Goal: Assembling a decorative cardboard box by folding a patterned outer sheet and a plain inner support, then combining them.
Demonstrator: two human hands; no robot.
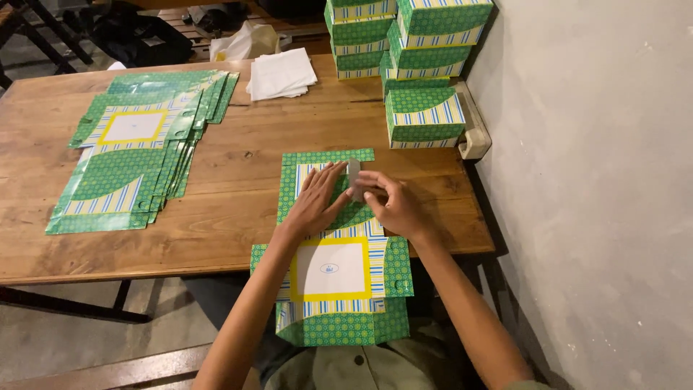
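Observation:
A flat, unfolded green box blank with blue-and-yellow stripes and a white, yellow-framed panel lies across the near edge of the wooden table. My left hand rests flat on its upper part, fingers spread. My right hand is beside it, fingers pinching a narrow grey flap or strip that stands up from the blank. Both hands meet near the blank's top right.
A fanned stack of flat green blanks lies at the table's left. Assembled green boxes are piled at the back right against the grey wall. White paper sheets sit at the back. A beige object is by the wall.

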